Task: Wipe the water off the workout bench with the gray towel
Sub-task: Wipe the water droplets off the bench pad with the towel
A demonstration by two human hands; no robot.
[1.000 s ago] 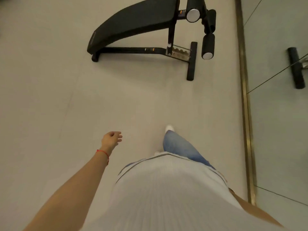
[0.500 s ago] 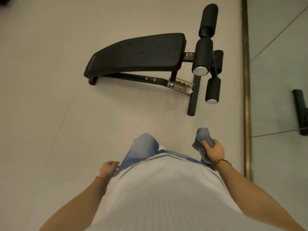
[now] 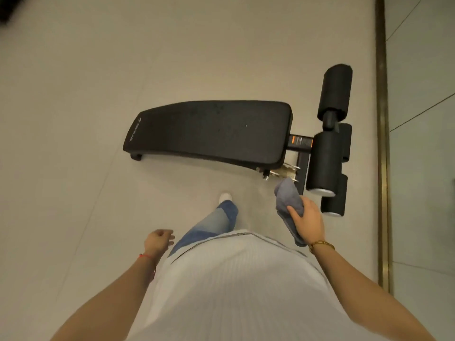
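Gray towel sits bunched in the right hand, whose grip clamps around it near the black workout bench. Left hand hangs loosely curled, holding nothing.

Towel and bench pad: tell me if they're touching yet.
Apart. The head view shows the towel gripped in the right hand, with bare floor between it and the pad.

1. Bench: black padded board, long and curved, lying across the pale floor, foam rollers at its right end; small droplets speckle the pad.
2. Towel: gray, bunched, gripped in the right hand, near the bench's roller end.
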